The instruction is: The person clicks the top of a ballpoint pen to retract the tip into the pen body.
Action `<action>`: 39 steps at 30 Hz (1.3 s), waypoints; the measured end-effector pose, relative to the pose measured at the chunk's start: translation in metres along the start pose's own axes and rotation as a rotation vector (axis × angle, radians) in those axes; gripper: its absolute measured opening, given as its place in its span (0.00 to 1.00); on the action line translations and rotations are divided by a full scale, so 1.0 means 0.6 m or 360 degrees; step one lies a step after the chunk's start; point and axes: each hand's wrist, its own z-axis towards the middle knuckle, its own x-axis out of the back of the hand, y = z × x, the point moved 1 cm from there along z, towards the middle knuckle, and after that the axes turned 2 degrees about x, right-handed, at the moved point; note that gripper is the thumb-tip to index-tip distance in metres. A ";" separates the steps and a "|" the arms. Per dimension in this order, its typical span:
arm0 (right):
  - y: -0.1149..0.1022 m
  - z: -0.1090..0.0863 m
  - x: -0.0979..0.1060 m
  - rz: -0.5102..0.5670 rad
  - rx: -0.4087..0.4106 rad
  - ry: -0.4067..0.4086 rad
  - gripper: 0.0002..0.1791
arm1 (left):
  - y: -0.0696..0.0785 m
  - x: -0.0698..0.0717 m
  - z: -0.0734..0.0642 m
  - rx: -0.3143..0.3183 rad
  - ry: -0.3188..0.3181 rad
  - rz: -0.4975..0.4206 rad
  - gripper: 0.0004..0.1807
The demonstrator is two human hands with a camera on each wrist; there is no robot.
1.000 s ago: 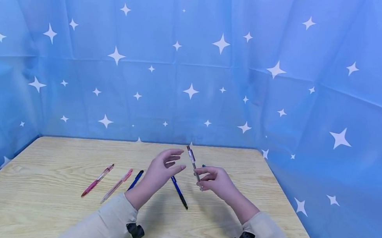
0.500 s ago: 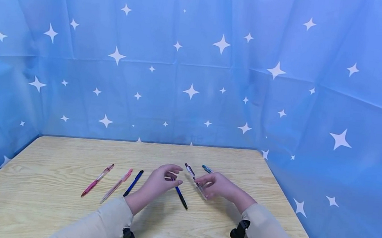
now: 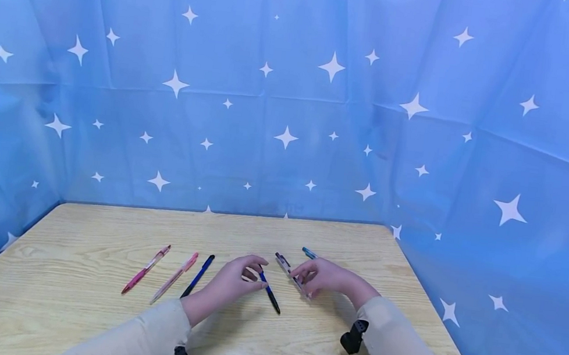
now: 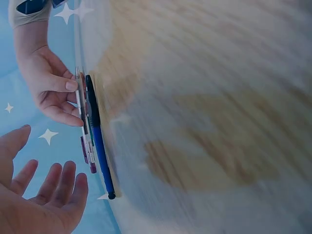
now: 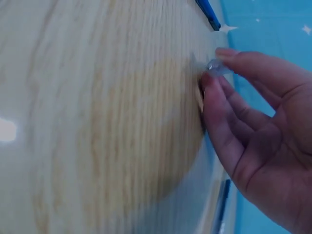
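Note:
In the head view my right hand (image 3: pixel 323 277) pinches a clear-barrelled pen with a dark purplish clip end (image 3: pixel 282 261), low over the table. Its clear tip (image 5: pixel 217 67) shows between thumb and fingers in the right wrist view. My left hand (image 3: pixel 234 277) hovers to the left, fingers loosely bent and holding nothing. Partly behind its fingertips, a blue pen with a black grip (image 3: pixel 271 297) lies slanted on the table. The left wrist view shows that blue pen (image 4: pixel 100 144) beside the clear one, with the left hand's fingers (image 4: pixel 68 183) spread apart.
On the wooden table (image 3: pixel 63 316) lie a magenta pen (image 3: pixel 145 270), a light pink pen (image 3: pixel 174 278) and a dark blue pen (image 3: pixel 198 275), left of the hands. A teal pen (image 3: pixel 309 253) is partly covered by the right hand. A starry blue curtain (image 3: pixel 245 155) surrounds the table.
The right hand has lowered the clear pen from raised and steep to lying low over the table, uncovering the teal pen. The left hand has dropped lower and slightly left.

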 end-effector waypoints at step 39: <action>0.038 -0.051 0.105 -0.0341 -0.0021 0.0349 0.21 | 0.037 -0.036 0.041 -0.0032 -0.0182 0.0062 0.24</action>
